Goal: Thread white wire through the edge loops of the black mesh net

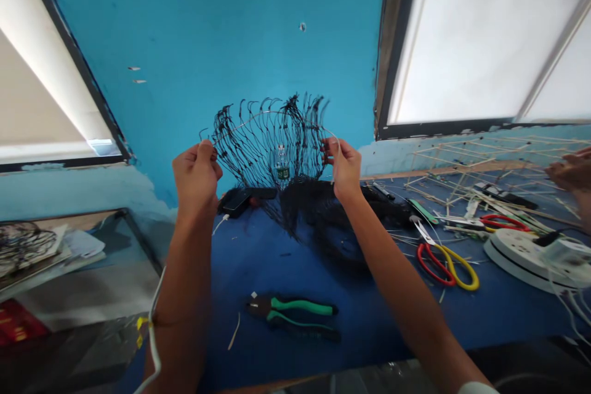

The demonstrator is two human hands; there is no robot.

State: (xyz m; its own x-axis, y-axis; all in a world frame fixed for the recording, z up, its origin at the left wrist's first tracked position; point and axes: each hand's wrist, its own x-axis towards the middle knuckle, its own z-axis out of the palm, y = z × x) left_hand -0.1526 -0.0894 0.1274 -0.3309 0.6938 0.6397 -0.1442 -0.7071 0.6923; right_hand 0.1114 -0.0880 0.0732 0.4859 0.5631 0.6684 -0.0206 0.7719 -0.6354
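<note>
Between my raised hands a thin wire [265, 112] arches upward, with black netting [258, 141] strung along it in hanging loops. My left hand [197, 175] is closed in a pinch at the wire's left end, whose hooked tip pokes out above the fingers. At the right end, my right hand [342, 166] pinches the wire between thumb and fingers. The net's lower part trails down into a dark heap of netting [318, 209] on the blue table. Through the mesh a clear bottle with a green label [282, 163] shows behind it.
Green-handled pliers [295, 314] lie near the table's front. On the right are red-and-yellow scissors [446, 261], a second pair [503, 221], a white round power reel [517, 255] and a thin stick frame [466, 166]. A phone [236, 202] lies at left. Another person's hand [572, 171] is at far right.
</note>
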